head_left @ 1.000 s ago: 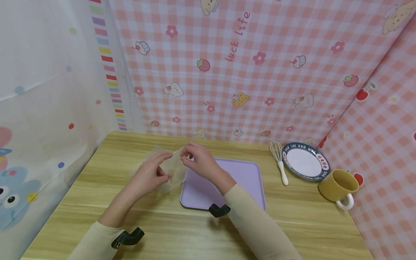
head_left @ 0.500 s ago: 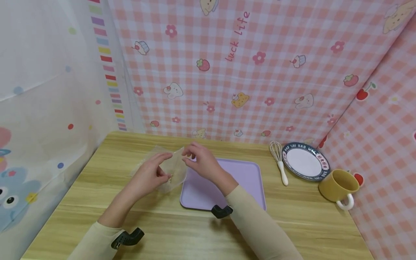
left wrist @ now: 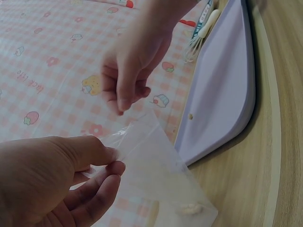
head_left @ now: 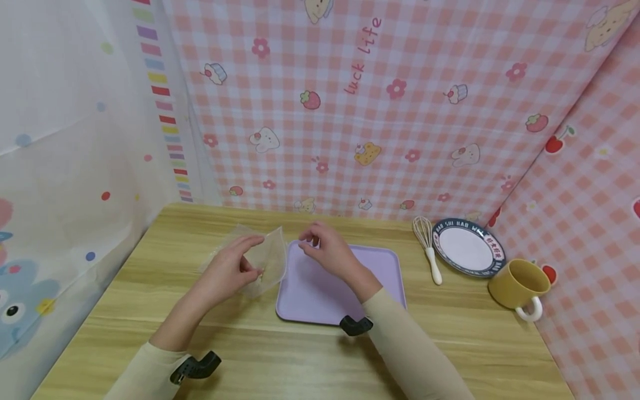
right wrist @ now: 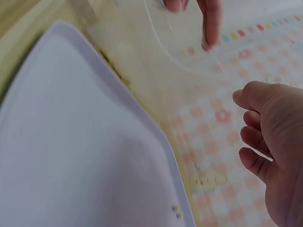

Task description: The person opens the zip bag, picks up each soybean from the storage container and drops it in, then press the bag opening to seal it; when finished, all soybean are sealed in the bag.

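My left hand point(head_left: 232, 266) pinches a clear plastic bag point(head_left: 272, 255) between thumb and fingers, over the table just left of the lilac tray point(head_left: 345, 294). In the left wrist view a few pale small pieces point(left wrist: 191, 208) lie at the bag's bottom corner. Above the tray's far left part is my right hand point(head_left: 327, 253), its fingers loosely bent and apart from the bag; I see nothing in them. One small tan bit point(left wrist: 191, 116) lies on the tray in the left wrist view, and small bits point(right wrist: 177, 212) show near its rim in the right wrist view.
Right of the tray lie a whisk point(head_left: 429, 253) with a white handle and a dark-rimmed plate point(head_left: 467, 247). A yellow mug point(head_left: 517, 283) with a white handle stands near the table's right edge. Checked cloth point(head_left: 370, 111) hangs behind the wooden table point(head_left: 280, 361).
My right hand has moved right, away from the bag's upper corner, which it was at before. The left hand keeps its place with the bag.
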The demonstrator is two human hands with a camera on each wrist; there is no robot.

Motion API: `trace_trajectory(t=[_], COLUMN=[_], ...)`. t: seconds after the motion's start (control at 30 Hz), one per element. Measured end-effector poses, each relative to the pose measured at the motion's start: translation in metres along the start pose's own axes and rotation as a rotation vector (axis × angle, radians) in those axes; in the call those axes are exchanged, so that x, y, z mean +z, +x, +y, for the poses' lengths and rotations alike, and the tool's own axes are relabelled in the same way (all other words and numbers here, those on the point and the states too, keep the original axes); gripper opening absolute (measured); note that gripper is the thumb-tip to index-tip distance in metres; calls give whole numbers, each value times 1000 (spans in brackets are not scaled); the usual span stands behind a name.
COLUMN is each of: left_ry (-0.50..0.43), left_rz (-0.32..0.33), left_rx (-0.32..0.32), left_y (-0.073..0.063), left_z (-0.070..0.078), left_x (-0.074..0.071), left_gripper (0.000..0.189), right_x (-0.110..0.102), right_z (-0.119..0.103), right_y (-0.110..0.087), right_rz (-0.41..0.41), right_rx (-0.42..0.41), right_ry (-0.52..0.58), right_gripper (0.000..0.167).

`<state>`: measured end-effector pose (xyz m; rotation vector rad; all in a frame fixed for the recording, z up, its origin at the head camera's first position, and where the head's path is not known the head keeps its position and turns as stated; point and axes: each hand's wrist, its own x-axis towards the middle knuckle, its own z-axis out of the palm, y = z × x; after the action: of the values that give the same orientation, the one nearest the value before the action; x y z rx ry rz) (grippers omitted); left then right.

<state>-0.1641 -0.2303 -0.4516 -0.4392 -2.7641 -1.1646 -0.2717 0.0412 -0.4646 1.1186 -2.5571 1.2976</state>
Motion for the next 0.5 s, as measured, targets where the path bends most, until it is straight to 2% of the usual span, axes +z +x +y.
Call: trace_trajectory(t=[0.17, 0.33, 0.5], left_ry=[6, 2, 4], left_rz=[-5, -12, -20], left_rx=[3, -4, -13], left_y=[1, 2, 3], left_z=[1, 1, 1], left_x=[1, 2, 3], left_gripper=[72, 72, 72], right_x=[-15, -27, -31], right_z=[21, 41, 57], right_y=[-9, -18, -23], right_rz=[28, 65, 51], right_rx=[88, 126, 152], right_ry=[15, -12, -56], right_gripper=[12, 13, 12])
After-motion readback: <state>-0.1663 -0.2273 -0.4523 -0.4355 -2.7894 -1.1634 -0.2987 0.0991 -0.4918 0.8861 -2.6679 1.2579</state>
